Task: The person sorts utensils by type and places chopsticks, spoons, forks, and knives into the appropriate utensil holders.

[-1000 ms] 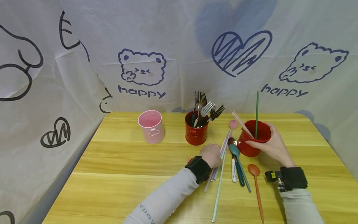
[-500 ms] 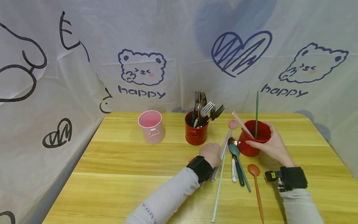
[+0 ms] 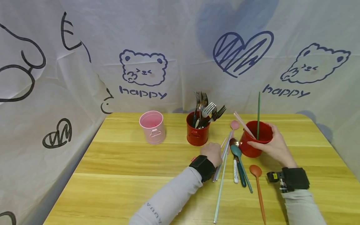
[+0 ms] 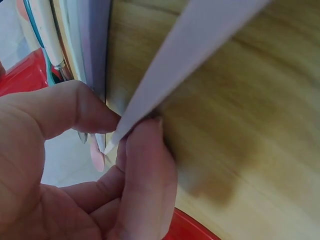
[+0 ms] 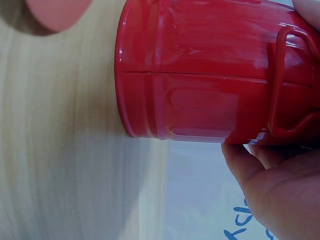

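My left hand (image 3: 212,154) pinches a pale pink chopstick (image 4: 172,60) between thumb and fingers, close over the table. Beside it lie lilac and mint chopsticks (image 3: 220,193), loosely bunched. On the right, my right hand (image 3: 277,147) grips a red bucket (image 3: 250,149), thumb at the near rim and fingers around the far side. A green chopstick (image 3: 258,115) and pale pink chopsticks (image 3: 244,124) stand in this bucket. In the right wrist view, the bucket's side (image 5: 200,75) and wire handle fill much of the frame, with its base at the tabletop.
Between the hands lie a teal spoon (image 3: 236,150), a metal spoon (image 3: 232,142) and a pink spoon (image 3: 234,125). An orange spoon (image 3: 256,171) lies nearer the front. Behind stand a red bucket of forks (image 3: 197,137) and a pink bucket (image 3: 153,132).
The pale pink chopstick has shifted in my left hand: its far tip now shows past the fingers, its near end is hidden by the arm. The right hand has stayed still.
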Tool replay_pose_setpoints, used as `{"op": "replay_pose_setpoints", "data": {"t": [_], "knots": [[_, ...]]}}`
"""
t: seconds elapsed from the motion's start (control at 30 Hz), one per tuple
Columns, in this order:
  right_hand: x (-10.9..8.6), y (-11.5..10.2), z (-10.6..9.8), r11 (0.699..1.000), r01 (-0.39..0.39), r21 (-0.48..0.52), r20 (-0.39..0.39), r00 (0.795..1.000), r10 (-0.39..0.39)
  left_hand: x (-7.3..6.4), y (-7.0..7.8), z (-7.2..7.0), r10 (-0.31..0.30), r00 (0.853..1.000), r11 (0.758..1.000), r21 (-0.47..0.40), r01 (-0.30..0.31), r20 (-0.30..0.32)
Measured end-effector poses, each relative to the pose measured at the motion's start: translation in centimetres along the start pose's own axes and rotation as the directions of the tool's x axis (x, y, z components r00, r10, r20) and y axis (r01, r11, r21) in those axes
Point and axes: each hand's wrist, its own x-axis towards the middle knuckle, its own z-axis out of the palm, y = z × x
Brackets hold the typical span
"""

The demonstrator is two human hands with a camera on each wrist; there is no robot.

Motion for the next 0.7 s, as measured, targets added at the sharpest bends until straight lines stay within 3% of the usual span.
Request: {"op": "replay_pose_setpoints", "data": {"t": [0.37,0.7], "knots": [[0.0,-0.1,0.0,1.0,0.01,0.001,-0.003,1.0,-0.01,0.0,-1.6,-0.9,-0.012,0.997,0.989,-0.143,0.022,0.071],[0.0,0.0,0.0,1.0,-0.002,0.001,-0.002,1.0,0.002,-0.1,-2.8,-1.0,0.026,0.999,0.964,-0.265,-0.02,0.019]]}}
